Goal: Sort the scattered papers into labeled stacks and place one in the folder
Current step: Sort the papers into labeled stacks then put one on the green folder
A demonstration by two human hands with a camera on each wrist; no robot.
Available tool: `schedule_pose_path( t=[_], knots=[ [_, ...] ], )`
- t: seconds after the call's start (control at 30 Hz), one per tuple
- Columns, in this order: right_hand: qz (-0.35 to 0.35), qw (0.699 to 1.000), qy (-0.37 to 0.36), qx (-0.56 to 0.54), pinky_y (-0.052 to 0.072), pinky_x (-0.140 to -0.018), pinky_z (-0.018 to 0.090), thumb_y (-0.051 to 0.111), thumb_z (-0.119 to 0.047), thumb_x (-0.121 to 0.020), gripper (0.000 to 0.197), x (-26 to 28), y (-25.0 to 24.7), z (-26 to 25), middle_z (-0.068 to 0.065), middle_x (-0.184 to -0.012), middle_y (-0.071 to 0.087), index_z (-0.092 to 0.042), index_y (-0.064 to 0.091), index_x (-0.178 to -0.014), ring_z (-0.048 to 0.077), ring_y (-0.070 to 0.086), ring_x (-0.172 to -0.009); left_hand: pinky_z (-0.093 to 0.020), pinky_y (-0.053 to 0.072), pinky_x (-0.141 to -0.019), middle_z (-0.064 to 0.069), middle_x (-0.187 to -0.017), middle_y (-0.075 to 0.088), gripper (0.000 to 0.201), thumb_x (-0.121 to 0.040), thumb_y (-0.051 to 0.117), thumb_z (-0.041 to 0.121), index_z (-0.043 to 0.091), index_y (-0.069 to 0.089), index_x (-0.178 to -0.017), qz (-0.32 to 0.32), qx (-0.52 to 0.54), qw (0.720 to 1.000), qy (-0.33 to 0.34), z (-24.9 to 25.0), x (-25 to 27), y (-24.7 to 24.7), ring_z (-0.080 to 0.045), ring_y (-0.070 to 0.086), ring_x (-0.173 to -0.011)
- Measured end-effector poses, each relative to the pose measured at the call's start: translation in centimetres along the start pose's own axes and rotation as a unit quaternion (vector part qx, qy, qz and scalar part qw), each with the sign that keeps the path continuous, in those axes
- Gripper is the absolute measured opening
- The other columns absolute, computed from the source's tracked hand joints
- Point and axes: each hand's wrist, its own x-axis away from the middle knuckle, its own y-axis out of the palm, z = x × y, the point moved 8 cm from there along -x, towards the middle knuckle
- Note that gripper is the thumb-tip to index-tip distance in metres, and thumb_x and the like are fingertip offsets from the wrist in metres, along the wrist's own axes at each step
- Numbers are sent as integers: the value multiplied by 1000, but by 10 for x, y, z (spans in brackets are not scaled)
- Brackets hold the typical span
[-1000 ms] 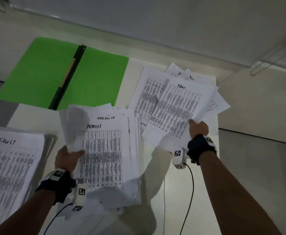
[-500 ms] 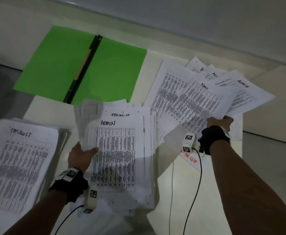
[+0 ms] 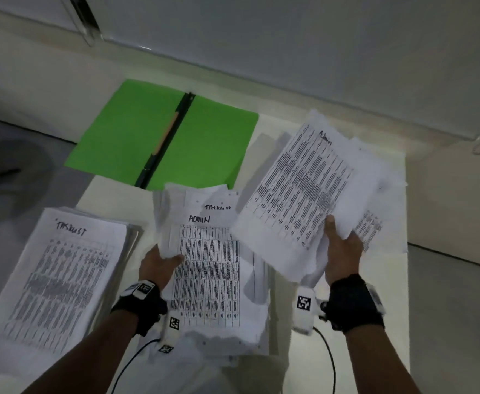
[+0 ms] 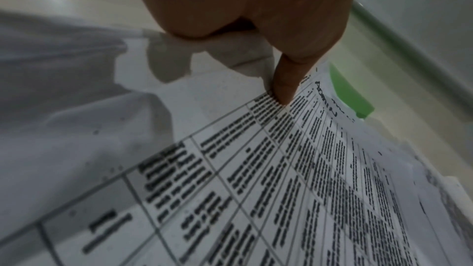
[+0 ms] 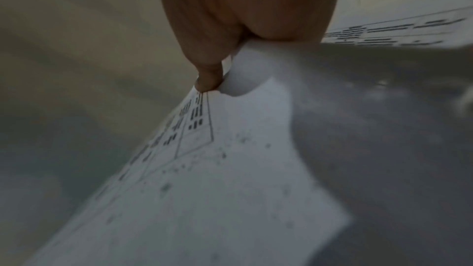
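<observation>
Thin printed sheets: light, floppy, slick on each other, easily creased. Best gripped at an edge, thumb on top and fingers beneath; loose bundles likely to fan or shed a sheet if tilted (judgement).

R hand [image 3: 342, 253], lower right of head view: thumb on top, fingers under near corner of a lifted sheaf of ADMIN sheets [image 3: 304, 189]. Sheaf tilted, fans up-right from hand, sags at free edges. Wrist view: thumb tip [image 5: 207, 82] pinching paper edge, corner curled beneath.

L hand [image 3: 159, 264], lower centre: fingers curled on left edge of centre pile, top sheet marked ADMIN [image 3: 208, 268]; pile extends right and up from hand. TASKLIST header peeks out behind at top. Wrist view: one fingertip [image 4: 282, 92] pressed on the printed table, other digits curled around a raised paper edge.

TASKLIST stack [image 3: 56, 280], lower left, just beside L hand, untouched.

Green folder [image 3: 119, 137], upper centre-left, open flat, no paper in it; apart from both hands.

More loose sheets [image 3: 375, 223] under/behind R hand, far right.
</observation>
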Motion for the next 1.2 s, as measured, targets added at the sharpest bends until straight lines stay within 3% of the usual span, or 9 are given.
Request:
schedule_pose_path(
  t=[0.2,0.33,0.43,0.57,0.67,0.77,0.93,1.07,1.2],
  knots=[
    [-142,958,58,242,54,-81,33,72,-42,-82,33,65,31,87,-3,-95,71,-19,69,-105,17,67,-91,-40,50,-93,-11,-109,68,56,-71,79,33,7,62,-117,-35,25,999,-11,2,-2,-2,-28,64,-97],
    [-231,887,59,396,52,-82,33,56,-58,-86,52,89,52,119,6,-100,69,-12,64,-109,25,65,-94,-39,40,-102,-16,-126,61,63,-87,57,56,7,58,-128,-35,64,997,-31,7,0,-4,-33,55,-117],
    [-281,835,46,470,46,-77,30,47,-67,-86,54,95,66,125,3,-92,67,-16,62,-93,23,63,-89,-40,46,-98,-10,-115,67,73,-69,69,64,12,64,-120,-33,51,998,-25,8,-1,-3,-30,61,-109],
    [-182,874,53,448,46,-72,27,57,-45,-88,25,49,46,97,-3,-83,62,-21,58,-85,18,58,-79,-46,54,-88,-13,-104,72,58,-64,84,40,8,66,-109,-25,-30,999,-29,-5,-12,1,-31,66,-94],
    [-51,892,66,443,47,-77,31,61,-33,-83,26,-5,-2,82,11,-106,63,-12,60,-99,29,60,-95,-47,54,-88,-14,-102,72,57,-63,84,38,8,66,-108,-12,-49,998,-33,-3,-13,3,-32,67,-92],
    [85,873,149,457,44,-93,46,65,-33,-84,45,-38,-59,72,20,-132,38,-11,51,-119,40,44,-118,-45,54,-87,-14,-103,72,55,-65,83,37,9,65,-109,-7,-53,998,-37,-1,-12,5,-32,67,-91],
    [80,832,239,494,36,-101,54,70,-66,-70,100,-66,-89,84,19,-146,24,-14,27,-145,43,31,-131,-43,53,-87,-10,-102,72,50,-67,82,37,12,65,-107,-1,-47,998,-36,-3,-10,6,-29,67,-90],
    [118,890,214,384,38,-105,51,79,-26,-78,102,-75,-82,82,26,-151,22,-8,10,-150,45,35,-134,-44,52,-88,-10,-108,70,60,-63,81,46,15,63,-111,7,-59,998,-33,-3,-9,4,-31,66,-96],
    [147,917,130,347,47,-97,48,66,-15,-89,71,-82,-61,66,31,-137,46,-1,25,-147,45,52,-121,-42,52,-87,-12,-108,69,57,-67,81,42,12,61,-112,11,-75,996,-38,-1,-8,2,-33,65,-95]
  ],
)
